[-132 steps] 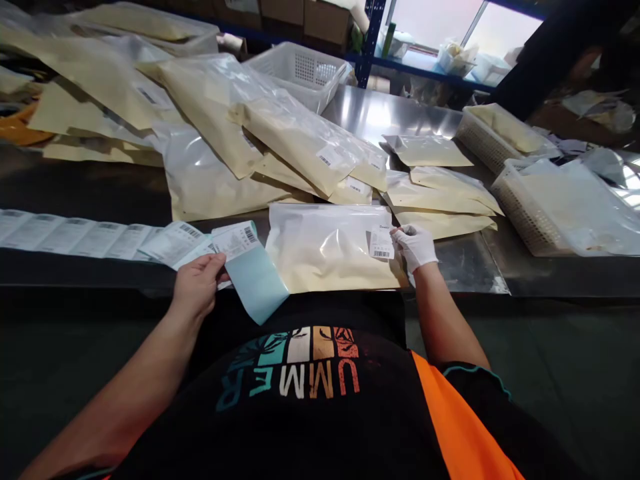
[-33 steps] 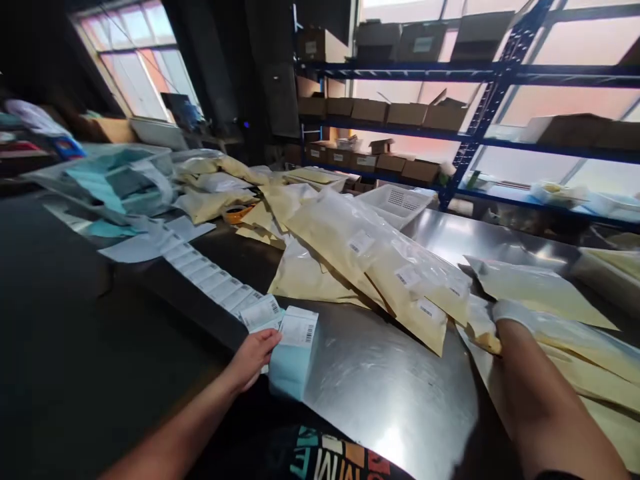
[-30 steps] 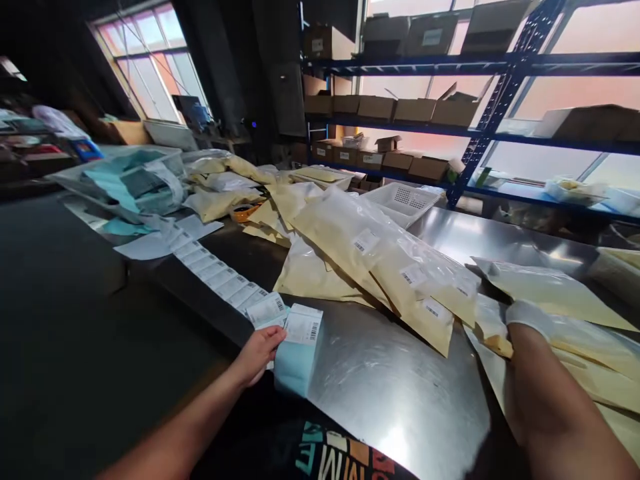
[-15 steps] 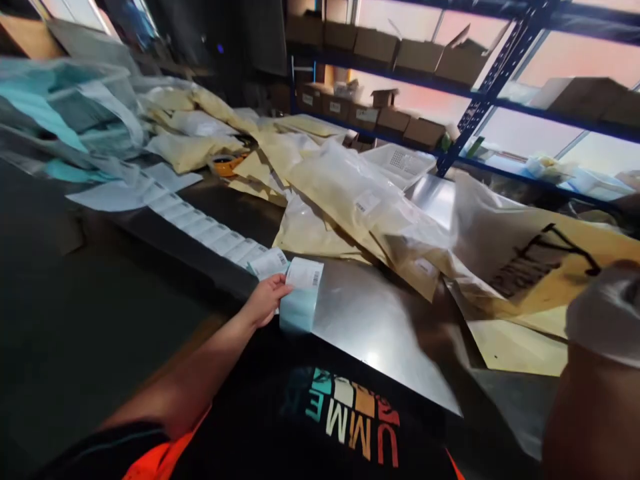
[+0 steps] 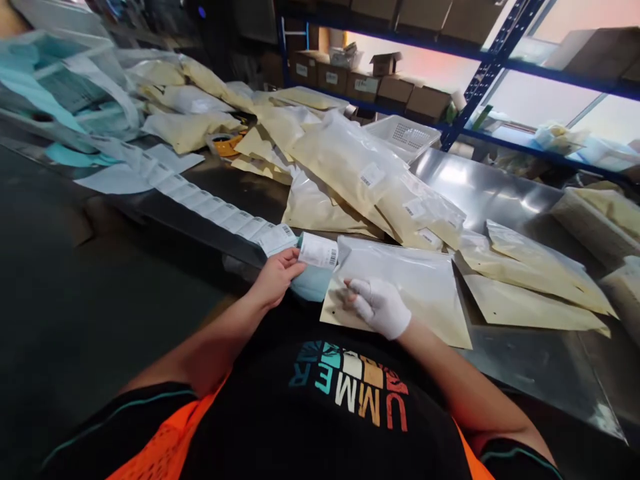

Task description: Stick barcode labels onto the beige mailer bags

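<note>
My bare left hand [image 5: 280, 277] pinches the end of a strip of white barcode labels [image 5: 319, 251], whose pale blue backing hangs beneath it. The strip runs back to the left along the table edge. Directly in front of me a flat translucent plastic bag [image 5: 415, 283] with a cream lower part lies on the metal table. Over this bag's left side rests my right hand [image 5: 377, 307] in a white fingertip-less glove, its fingers bent and apart, pointing at the labels. Nothing shows between them.
Behind lie piled plastic bags [image 5: 345, 167] bearing barcode labels. An orange tape roll [image 5: 226, 144] sits to their left, near a bin with pale blue material [image 5: 75, 87]. A white basket [image 5: 403, 137] stands before blue shelving [image 5: 480, 80] with cardboard boxes. More bags [image 5: 530, 293] lie right.
My right hand has come from the far right edge to the front centre. A bag now lies flat before me, and the bag with dark markings no longer shows. My left hand still holds the labels.
</note>
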A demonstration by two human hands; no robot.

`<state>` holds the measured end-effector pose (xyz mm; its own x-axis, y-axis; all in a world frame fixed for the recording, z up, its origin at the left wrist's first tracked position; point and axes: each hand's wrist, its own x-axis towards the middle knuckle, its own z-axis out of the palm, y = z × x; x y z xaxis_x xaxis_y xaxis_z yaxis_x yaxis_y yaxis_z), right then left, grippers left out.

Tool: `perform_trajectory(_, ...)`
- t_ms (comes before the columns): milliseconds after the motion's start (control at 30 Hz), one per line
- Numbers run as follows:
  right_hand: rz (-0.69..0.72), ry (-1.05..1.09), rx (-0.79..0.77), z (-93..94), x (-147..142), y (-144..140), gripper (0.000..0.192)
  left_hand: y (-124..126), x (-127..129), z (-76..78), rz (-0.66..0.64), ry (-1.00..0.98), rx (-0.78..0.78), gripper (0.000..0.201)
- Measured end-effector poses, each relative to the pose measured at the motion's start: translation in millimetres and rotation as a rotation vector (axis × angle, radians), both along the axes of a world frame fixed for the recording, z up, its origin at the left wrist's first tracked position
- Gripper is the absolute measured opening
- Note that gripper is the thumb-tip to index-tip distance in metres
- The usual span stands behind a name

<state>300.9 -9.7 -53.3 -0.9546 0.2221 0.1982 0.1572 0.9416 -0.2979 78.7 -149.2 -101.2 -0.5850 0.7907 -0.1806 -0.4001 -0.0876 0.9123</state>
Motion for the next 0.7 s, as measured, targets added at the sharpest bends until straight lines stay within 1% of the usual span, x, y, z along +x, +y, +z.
perform_trajectory(100, -0.048, 0.152, 0.148, 9.0, -28.8, -2.2, 0.042, -3.0, 14.6, 6.7, -0.072, 0.111, 0.016, 0.043)
perform_trajectory(200, -0.046, 0.120, 0.229, 8.0, -46.0, -7.6, 0.036, -7.1, 24.7, 10.5, -0.139, 0.201, 0.051, 0.054)
perform_trajectory(267, -0.051, 0.090, 0.317, 5.1, -49.1, -13.0, 0.034, -11.4, 27.5, 12.2, -0.205, 0.244, 0.066, 0.057)
perform_trajectory(333, -0.041, 0.120, 0.419, 2.9, -48.0, -18.4, 0.033, -16.5, 27.9, 14.1, -0.303, 0.272, 0.054, 0.053)
perform_trajectory(400, 0.018, 0.188, 0.482, 2.1, -45.7, -23.1, 0.030, -21.4, 27.1, 17.1, -0.426, 0.302, 0.040, 0.049)
perform_trajectory(467, 0.091, 0.257, 0.517, 2.3, -43.6, -27.4, 0.027, -25.2, 26.4, 21.1, -0.522, 0.348, 0.034, 0.044)
perform_trajectory(533, 0.097, 0.281, 0.538, 2.3, -41.9, -31.9, 0.027, -28.0, 26.2, 25.5, -0.560, 0.405, 0.034, 0.041)
perform_trajectory(600, 0.029, 0.267, 0.537, 1.4, -40.0, -36.5, 0.027, -30.4, 26.4, 29.4, -0.562, 0.460, 0.025, 0.039)
perform_trajectory(700, -0.077, 0.243, 0.479, -1.9, -36.6, -42.0, 0.027, -33.5, 25.9, 33.0, -0.547, 0.532, -0.027, 0.036)
